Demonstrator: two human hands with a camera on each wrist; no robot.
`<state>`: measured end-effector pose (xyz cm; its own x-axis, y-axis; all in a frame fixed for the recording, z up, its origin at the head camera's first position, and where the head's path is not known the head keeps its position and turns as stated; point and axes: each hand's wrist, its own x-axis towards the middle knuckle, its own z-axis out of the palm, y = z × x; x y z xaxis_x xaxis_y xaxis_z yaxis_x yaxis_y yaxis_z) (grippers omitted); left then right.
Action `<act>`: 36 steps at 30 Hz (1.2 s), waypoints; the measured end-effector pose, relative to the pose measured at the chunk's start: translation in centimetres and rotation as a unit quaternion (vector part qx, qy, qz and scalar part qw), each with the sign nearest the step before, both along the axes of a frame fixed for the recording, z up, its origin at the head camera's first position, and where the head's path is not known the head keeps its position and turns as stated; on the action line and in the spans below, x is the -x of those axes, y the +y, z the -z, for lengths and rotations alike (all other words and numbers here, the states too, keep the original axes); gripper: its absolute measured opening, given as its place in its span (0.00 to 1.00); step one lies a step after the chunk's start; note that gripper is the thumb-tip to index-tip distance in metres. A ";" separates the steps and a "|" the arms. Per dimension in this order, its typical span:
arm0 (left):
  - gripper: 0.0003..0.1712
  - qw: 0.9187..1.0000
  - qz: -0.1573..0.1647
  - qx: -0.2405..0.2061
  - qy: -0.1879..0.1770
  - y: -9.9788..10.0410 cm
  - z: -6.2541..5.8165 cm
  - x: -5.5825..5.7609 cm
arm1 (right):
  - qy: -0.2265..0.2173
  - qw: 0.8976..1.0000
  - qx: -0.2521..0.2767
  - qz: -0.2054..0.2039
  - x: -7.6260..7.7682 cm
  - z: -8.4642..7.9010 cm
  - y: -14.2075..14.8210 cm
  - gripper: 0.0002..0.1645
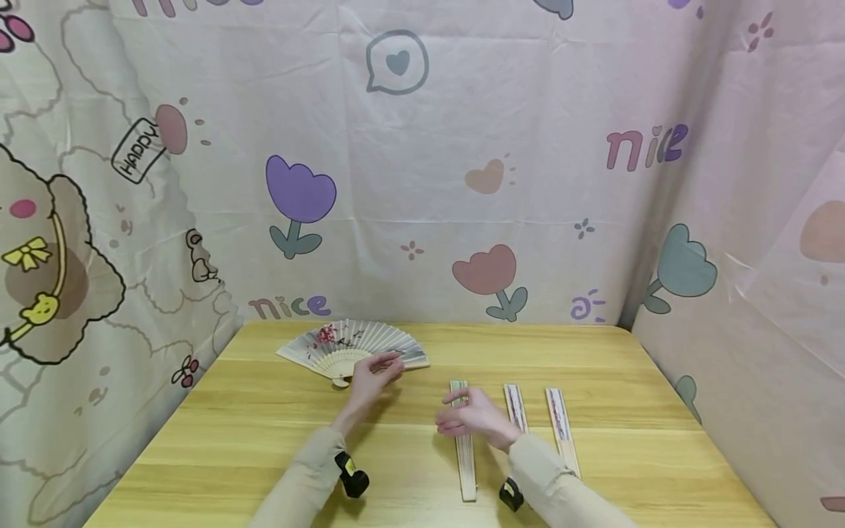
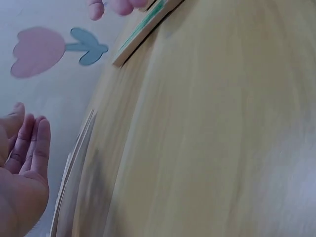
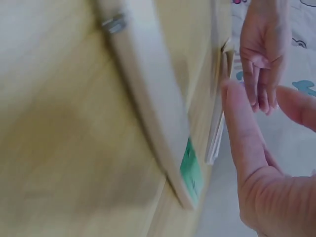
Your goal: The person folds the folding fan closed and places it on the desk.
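Spread wide at the back left of the table is a paper folding fan (image 1: 356, 339) with red blossoms. My left hand (image 1: 372, 375) is over its right lower part, fingers extended and nothing in them. A folded fan with a green end (image 1: 466, 473) lies lengthwise near the middle. Above that one is my right hand (image 1: 478, 416), its fingers loosely bent and holding nothing. In the right wrist view the folded fan (image 3: 153, 89) lies flat below the right hand (image 3: 271, 182). The left wrist view catches the spread fan's edge (image 2: 74, 173) beside the left hand (image 2: 24, 177).
Two more folded fans, one (image 1: 516, 405) partly behind the right forearm and another (image 1: 561, 425) farther right, lie on the wooden table (image 1: 218, 440). A printed cloth (image 1: 409, 161) hangs behind the table and along both sides.
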<state>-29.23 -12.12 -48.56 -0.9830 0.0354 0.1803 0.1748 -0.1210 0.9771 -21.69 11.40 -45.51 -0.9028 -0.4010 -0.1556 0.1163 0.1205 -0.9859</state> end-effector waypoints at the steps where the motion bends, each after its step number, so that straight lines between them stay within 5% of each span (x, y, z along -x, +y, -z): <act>1: 0.22 1.000 -0.011 -0.001 0.002 -0.4 -0.1 0.0 | -0.001 1.000 0.010 0.002 0.2 0.0 -0.3 0.34; 8: 0.22 0.996 -0.081 -0.030 0.024 -3.6 0.1 0.3 | -0.016 0.997 0.075 0.023 1.8 0.5 -2.5 0.35; 15: 0.19 0.984 -0.129 -0.123 0.015 -6.7 0.7 0.3 | -0.033 0.988 0.134 0.074 3.0 1.9 -5.0 0.32; 24: 0.16 0.968 -0.211 -0.135 -0.012 -9.7 0.9 -0.2 | -0.088 0.959 0.234 0.131 4.6 3.2 -8.8 0.30; 28: 0.17 0.963 -0.225 -0.149 -0.024 -10.3 1.0 -0.4 | -0.102 0.950 0.249 0.156 5.1 3.5 -10.3 0.24; 36: 0.33 0.959 -0.206 -0.187 -0.060 -10.6 1.0 -0.5 | -0.125 0.931 0.280 0.197 5.5 4.0 -12.9 0.19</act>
<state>-28.71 -22.77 -49.53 -0.9137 -0.4062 -0.0103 0.1731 -0.4120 0.8946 -27.18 -1.51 -49.49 -0.9608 -0.1268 -0.2464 0.2764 -0.5047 -0.8179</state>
